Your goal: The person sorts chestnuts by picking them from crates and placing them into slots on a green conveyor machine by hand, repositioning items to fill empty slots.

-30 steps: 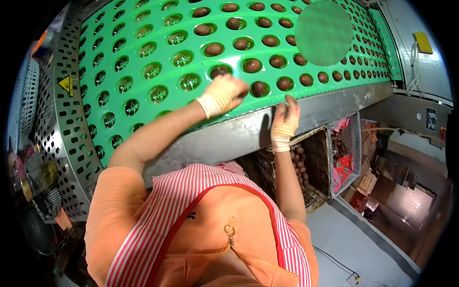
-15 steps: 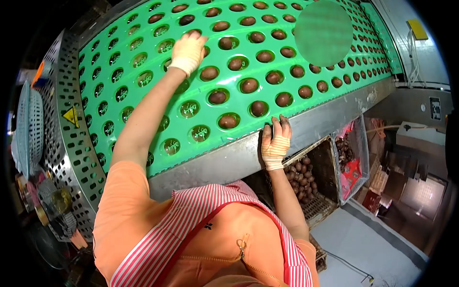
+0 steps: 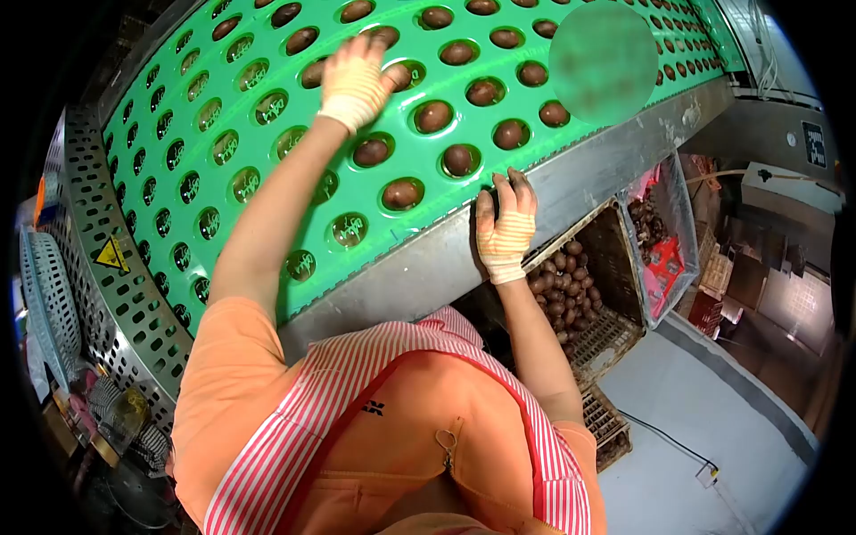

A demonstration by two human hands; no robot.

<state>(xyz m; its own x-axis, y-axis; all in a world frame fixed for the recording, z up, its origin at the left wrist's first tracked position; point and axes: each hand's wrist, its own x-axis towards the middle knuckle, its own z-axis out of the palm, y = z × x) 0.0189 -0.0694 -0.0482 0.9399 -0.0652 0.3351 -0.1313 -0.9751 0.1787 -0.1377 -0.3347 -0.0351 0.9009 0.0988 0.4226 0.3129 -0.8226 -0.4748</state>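
Note:
My left hand [image 3: 357,85], in a striped cream glove with bare fingertips, reaches over the green moulded sheet [image 3: 392,234]. Its fingers are stretched and its thumb stands apart, beside a dark brown egg [image 3: 410,76] in an oval cup. Another brown egg [image 3: 385,37] lies at the fingertips. I cannot tell whether the fingers touch them. My right hand [image 3: 506,227], gloved likewise, rests with extended fingers on the metal rail [image 3: 392,287] along the sheet's near edge, holding nothing. Eggs fill the cups to the right; many cups at left hold only clear film with printing.
Below the rail at right stands a crate [image 3: 615,334] of brown eggs, beside a plastic-lined bin [image 3: 682,263] with red packaging. A perforated metal panel [image 3: 134,294] borders the left side. Blue baskets [image 3: 49,294] stand beyond it. A blurred green disc hides some cups.
The view has shifted, so the sheet appears farther up and left. My left hand has moved nearer the front relative to the eggs, its fingers more spread. My right hand remains on the rail.

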